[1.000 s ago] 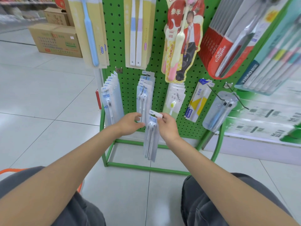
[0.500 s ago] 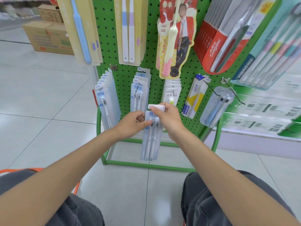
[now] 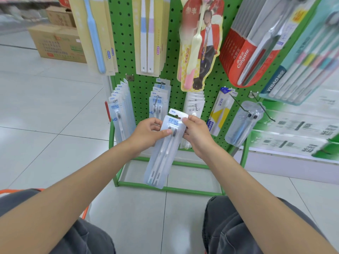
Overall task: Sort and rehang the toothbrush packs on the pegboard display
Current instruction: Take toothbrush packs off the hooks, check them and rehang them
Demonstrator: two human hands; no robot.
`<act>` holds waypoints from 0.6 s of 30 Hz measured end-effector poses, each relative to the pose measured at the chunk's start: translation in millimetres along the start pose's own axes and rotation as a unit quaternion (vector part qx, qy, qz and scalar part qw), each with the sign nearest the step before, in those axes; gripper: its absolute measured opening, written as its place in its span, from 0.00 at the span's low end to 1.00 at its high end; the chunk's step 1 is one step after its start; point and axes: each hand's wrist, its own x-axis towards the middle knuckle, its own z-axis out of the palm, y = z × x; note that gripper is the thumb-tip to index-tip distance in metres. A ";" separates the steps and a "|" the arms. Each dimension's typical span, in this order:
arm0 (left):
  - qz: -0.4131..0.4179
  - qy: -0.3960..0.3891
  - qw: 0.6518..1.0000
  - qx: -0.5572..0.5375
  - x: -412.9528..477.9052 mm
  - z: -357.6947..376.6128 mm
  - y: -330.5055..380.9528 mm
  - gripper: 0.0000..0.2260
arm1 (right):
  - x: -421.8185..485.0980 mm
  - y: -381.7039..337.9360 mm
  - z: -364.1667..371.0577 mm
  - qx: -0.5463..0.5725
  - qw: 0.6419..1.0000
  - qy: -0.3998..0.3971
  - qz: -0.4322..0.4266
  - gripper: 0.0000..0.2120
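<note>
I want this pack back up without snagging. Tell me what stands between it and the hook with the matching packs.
Nothing visible does. The left hand and right hand hold the pack just below and in front of the hook, with open air between. The matching packs already hang close to its tip.

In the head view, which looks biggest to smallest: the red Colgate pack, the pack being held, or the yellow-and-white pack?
1. red Colgate pack
2. held pack, which is nearer the camera, so its true rank is unsure
3. yellow-and-white pack
</note>
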 end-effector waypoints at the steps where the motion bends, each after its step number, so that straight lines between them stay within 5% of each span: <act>1: -0.009 0.003 1.000 -0.021 -0.9 -0.2 1.2 0.15 | -0.7 0.0 -0.4 -0.003 1.000 -0.010 0.006 0.10; 10: -0.047 0.043 0.992 -0.110 -2.5 -4.2 6.8 0.15 | -5.1 -0.3 0.1 -0.023 0.993 -0.105 0.039 0.11; 18: -0.057 0.010 0.988 -0.146 -1.5 -4.9 13.7 0.13 | -3.1 0.4 -2.8 -0.007 0.993 -0.110 0.037 0.11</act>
